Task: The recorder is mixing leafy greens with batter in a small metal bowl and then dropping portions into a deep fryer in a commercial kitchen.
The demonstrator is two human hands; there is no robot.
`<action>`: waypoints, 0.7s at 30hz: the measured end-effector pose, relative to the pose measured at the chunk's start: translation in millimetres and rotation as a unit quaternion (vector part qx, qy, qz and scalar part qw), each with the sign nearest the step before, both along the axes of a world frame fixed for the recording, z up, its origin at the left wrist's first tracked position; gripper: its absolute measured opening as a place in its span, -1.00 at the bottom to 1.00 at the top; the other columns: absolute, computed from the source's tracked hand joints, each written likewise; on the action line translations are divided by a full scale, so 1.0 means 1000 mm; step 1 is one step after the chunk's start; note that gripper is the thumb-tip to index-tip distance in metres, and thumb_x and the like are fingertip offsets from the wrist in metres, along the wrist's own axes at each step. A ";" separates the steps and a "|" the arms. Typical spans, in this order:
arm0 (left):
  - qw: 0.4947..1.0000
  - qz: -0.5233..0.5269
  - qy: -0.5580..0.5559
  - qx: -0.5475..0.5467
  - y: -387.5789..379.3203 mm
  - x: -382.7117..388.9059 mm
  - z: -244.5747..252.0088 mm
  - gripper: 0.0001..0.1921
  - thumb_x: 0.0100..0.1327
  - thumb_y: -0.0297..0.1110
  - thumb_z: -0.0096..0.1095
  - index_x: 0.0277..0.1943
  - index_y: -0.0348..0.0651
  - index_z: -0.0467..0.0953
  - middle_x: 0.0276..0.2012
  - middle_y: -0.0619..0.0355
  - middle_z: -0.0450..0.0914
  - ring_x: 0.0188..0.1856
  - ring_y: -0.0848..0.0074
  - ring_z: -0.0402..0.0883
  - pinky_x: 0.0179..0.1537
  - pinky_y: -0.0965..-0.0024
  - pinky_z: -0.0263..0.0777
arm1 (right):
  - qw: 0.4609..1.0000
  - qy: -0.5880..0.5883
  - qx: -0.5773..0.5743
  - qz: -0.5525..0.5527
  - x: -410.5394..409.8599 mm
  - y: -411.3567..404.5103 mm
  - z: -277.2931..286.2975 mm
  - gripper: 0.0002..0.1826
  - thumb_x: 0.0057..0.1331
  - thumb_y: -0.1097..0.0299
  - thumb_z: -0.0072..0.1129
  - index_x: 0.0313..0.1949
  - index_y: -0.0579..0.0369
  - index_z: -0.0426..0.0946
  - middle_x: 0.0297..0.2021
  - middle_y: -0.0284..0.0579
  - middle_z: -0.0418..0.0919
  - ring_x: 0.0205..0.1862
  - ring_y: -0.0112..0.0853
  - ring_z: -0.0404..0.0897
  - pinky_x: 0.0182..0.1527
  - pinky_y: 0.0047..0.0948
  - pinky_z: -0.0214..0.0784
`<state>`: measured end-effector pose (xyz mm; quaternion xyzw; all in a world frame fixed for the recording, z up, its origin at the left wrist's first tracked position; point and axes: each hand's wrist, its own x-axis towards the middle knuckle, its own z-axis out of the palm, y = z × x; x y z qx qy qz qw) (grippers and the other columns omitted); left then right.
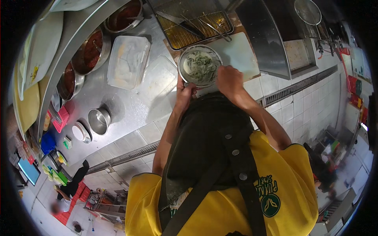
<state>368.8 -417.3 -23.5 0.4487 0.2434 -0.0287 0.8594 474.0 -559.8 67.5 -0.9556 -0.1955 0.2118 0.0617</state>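
A round metal bowl (180,70) holds a creamy white mixture with shredded green leaves (202,63). My left hand (186,92) grips the bowl's near left rim, thumb over the edge. At the right rim is my right hand (229,81), its fingers curled; whether a utensil handle is inside them cannot be seen. A pale cutting board (243,54) lies beyond and to the right of the bowl. Behind the bowl stands a tray with a wire rack (174,37), bearing a knife (189,27) and metal tongs (217,30).
Left on the steel counter (130,109) are a lidded plastic container (128,62), an empty steel pot (99,121), a kitchen scale (81,132) and several pots of red sauce (91,51). A steel appliance (265,38) stands at right. Another person (69,191) is far off at lower left.
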 end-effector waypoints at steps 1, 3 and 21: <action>1.000 -0.012 0.012 0.011 -0.003 0.001 0.004 -0.21 0.14 -0.64 -0.06 0.42 0.07 -0.10 -0.10 0.17 0.49 -0.46 0.67 0.44 -0.51 0.64 0.33 | 1.000 -0.001 -0.002 -0.006 -0.002 0.002 -0.014 -0.83 0.03 0.39 0.17 -0.39 0.19 0.56 -0.38 0.10 0.59 -0.32 -0.05 0.63 -0.26 -0.15 0.49; 0.999 -0.025 0.024 0.022 -0.006 0.003 0.009 -0.18 0.15 -0.61 -0.03 0.44 0.12 -0.15 -0.22 0.23 0.51 -0.54 0.72 0.38 -0.60 0.67 0.27 | 0.999 0.032 0.019 -0.029 -0.004 0.014 -0.045 -0.81 0.03 0.38 0.17 -0.38 0.22 0.56 -0.36 0.13 0.59 -0.31 -0.02 0.62 -0.24 -0.10 0.48; 0.999 -0.009 -0.021 -0.037 -0.002 -0.003 0.005 -0.22 0.12 -0.68 -0.09 0.41 0.04 -0.07 0.03 0.17 0.44 -0.29 0.61 0.51 -0.31 0.55 0.50 | 0.959 0.088 -0.001 0.270 -0.010 -0.023 -0.004 -0.85 0.08 0.41 0.05 -0.41 0.19 0.57 -0.43 0.09 0.59 -0.30 -0.03 0.63 -0.30 -0.08 0.44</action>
